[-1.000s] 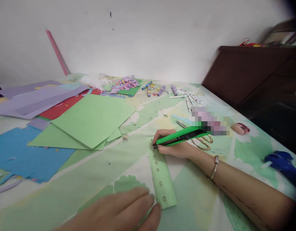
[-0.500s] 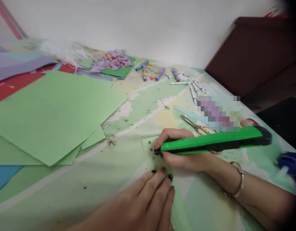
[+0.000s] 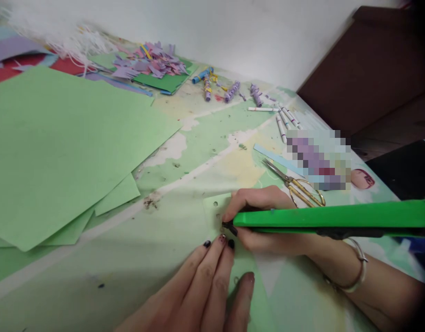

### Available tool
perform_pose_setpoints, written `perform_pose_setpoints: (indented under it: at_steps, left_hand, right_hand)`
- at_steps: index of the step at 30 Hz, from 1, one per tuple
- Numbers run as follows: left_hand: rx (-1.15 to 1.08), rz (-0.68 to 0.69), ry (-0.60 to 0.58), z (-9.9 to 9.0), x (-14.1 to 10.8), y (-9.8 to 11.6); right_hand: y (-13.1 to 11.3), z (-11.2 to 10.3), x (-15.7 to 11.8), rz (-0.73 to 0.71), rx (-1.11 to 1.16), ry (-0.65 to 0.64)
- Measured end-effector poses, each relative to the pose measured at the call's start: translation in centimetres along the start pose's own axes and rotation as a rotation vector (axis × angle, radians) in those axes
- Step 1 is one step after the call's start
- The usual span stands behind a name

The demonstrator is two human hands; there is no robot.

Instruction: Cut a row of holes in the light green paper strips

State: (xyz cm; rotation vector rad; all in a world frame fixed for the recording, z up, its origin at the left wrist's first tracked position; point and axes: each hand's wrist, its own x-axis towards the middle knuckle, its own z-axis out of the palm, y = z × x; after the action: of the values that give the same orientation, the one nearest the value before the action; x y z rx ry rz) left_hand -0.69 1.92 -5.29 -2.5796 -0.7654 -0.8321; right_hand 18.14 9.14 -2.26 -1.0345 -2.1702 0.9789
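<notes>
The right hand (image 3: pixel 269 199) has its grip closed on a long green plastic cutter (image 3: pixel 330 219), tip at the pale-green paper strip (image 3: pixel 243 263) (small grey rings (image 3: pixel 215 204) mark it) on the green-patterned desk (image 3: pixel 143 258). The left hand (image 3: pixel 198 286) lies flat there, grasping nothing; tip contact seems unclear.

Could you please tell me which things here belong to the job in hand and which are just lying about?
Belongs to the job:
green-and-black tool, in the right hand
green strip, under the left hand

Lying about, apparently:
gold-handled scissors
white markers
paper scraps
large green sheets
</notes>
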Motion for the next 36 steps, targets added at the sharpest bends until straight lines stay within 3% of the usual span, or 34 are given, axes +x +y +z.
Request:
perform_pose_setpoints:
  at_steps: [9, 17, 23, 30, 33, 36]
  left_hand:
    - [0.002, 0.009, 0.052, 0.4, -0.2, -0.1]
    - [0.034, 0.036, -0.045, 0.2, -0.7, 0.4]
    - [0.059, -0.046, 0.128, 1.3, -0.7, 1.0]
    - [0.032, 0.043, -0.070, 0.0, -0.6, 0.4]
    - [0.062, 0.026, -0.009, 0.7, -0.7, 0.6]
    - [0.085, -0.050, 0.135, 1.8, -0.8, 1.3]
  right_hand:
    - [-0.2, 0.0, 0.1, -0.011, -0.014, -0.003]
    - [0.1, -0.1, -0.2, -0.096, -0.023, -0.021]
    - [0.0, 0.0, -0.1, -0.083, -0.022, -0.012]
    - [-0.2, -0.1, 0.0, -0.028, 0.009, -0.005]
    - [-0.3, -0.1, 0.0, -0.014, 0.013, -0.003]
    - [-0.2, 0.0, -0.1, -0.039, -0.003, -0.007]
